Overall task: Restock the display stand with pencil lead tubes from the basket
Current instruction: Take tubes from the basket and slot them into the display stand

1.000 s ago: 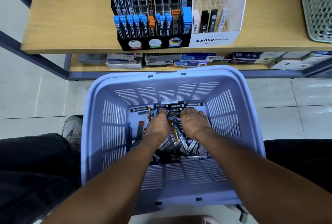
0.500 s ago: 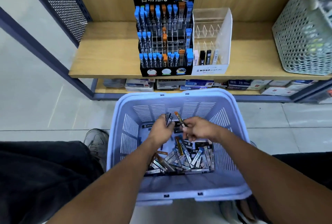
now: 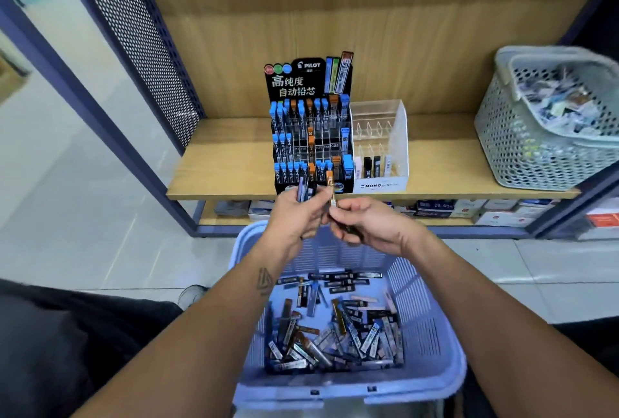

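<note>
I see my right fingers pinch an orange-capped tube, my left fingers curl around dark tubes, above the basket and before the display stand.

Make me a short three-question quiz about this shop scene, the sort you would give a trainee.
1. True or false: the right hand pinches an orange-capped tube.
2. What does the left hand hold? A) dark lead tubes B) a price tag C) nothing
3. Fill in: the clear display beside the black Pilot stand reads ____.

Key: 1 true. 2 A. 3 MONO, printed on the front of the clear display, whose upper slots look bare. The loose tubes to restock lie in the lilac basket.
</note>
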{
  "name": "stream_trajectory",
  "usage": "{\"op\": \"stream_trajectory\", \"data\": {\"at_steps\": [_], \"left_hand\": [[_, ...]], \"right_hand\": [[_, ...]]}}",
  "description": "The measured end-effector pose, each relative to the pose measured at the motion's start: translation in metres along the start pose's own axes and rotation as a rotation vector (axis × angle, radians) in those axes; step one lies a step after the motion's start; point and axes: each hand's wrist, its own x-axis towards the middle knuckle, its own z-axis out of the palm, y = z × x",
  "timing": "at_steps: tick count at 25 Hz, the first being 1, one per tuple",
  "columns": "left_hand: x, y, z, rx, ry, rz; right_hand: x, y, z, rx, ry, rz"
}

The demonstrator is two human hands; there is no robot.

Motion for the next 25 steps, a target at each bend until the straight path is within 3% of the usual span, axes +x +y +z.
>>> {"op": "stream_trajectory", "data": {"at_steps": [4, 6, 10, 13, 18, 25], "left_hand": [[0.009, 0.026, -0.004, 0.089, -0.007, 0.063], [0.014, 0.028, -0.008, 0.132, -0.015, 0.074], [0.020, 0.027, -0.010, 0.206, -0.055, 0.046], [0.024, 0.026, -0.011, 0.195, -0.082, 0.034], [0.036, 0.019, -0.021, 0.185, -0.087, 0.038], [0.080, 0.030, -0.044, 0.000, 0.358, -0.047]], "right_hand": [[-0.001, -0.027, 0.003, -0.230, 0.024, 0.003], [-0.002, -0.037, -0.002, -0.389, 0.126, 0.022], [0.012, -0.054, -0.006, -0.155, 0.449, -0.173], [0.027, -0.063, -0.002, -0.187, 0.495, -0.226], [0.044, -0.067, -0.007, -0.330, 0.464, -0.150], [0.070, -0.099, -0.015, -0.635, 0.771, -0.320]]}}
